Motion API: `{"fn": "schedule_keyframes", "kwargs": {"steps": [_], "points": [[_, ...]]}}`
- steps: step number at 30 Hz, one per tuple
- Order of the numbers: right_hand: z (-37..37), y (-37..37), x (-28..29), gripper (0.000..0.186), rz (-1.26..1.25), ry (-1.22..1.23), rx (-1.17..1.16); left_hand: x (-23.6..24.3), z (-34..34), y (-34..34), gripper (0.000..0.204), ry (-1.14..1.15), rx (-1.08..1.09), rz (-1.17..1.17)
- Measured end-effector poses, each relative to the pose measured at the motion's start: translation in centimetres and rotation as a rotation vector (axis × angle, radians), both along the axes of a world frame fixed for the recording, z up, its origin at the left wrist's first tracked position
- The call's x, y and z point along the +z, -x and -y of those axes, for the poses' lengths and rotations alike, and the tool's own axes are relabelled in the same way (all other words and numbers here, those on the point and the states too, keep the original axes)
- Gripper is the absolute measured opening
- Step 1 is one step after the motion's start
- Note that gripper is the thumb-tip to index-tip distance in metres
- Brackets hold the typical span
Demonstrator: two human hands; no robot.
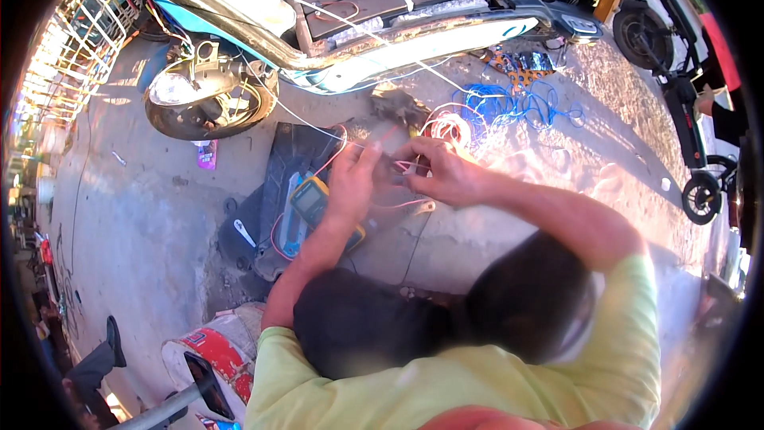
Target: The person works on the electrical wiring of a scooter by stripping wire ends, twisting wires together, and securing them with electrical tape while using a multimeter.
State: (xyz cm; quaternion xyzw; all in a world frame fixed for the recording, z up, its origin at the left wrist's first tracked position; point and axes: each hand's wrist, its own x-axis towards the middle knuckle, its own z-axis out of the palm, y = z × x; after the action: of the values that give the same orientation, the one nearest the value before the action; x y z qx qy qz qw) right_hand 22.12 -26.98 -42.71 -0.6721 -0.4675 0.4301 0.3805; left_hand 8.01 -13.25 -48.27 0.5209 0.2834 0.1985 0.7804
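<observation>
My left hand is closed, with its fingertips pinching a thin white wire that comes down from the upper left. Just to its right, my right hand pinches a thin red wire, whose loop shows between thumb and fingers. The wire ends between the two hands are too small and blurred to make out. Partly behind my left forearm lies a yellow multimeter with a grey display. It rests on a dark plastic panel, and a red lead curves beside it.
Coils of pinkish wire and blue wire lie beyond my right hand. A scooter frame stretches across the far side, with a headlamp housing at its left. Parked scooters stand at right. A red-and-white bucket is near left.
</observation>
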Motion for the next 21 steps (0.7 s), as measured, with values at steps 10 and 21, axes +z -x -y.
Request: {"fn": "schedule_keyframes", "kwargs": {"steps": [10, 21], "points": [[0.1, -0.2, 0.5, 0.038, 0.113, -0.17, 0.093, 2.8, 0.3, 0.4, 0.024, 0.059, -0.114, -0.003], [-1.2, 0.1, 1.4, 0.031, 0.209, -0.247, 0.182, -1.7, -0.6, 0.0, 0.024, -0.128, -0.146, -0.216]]}}
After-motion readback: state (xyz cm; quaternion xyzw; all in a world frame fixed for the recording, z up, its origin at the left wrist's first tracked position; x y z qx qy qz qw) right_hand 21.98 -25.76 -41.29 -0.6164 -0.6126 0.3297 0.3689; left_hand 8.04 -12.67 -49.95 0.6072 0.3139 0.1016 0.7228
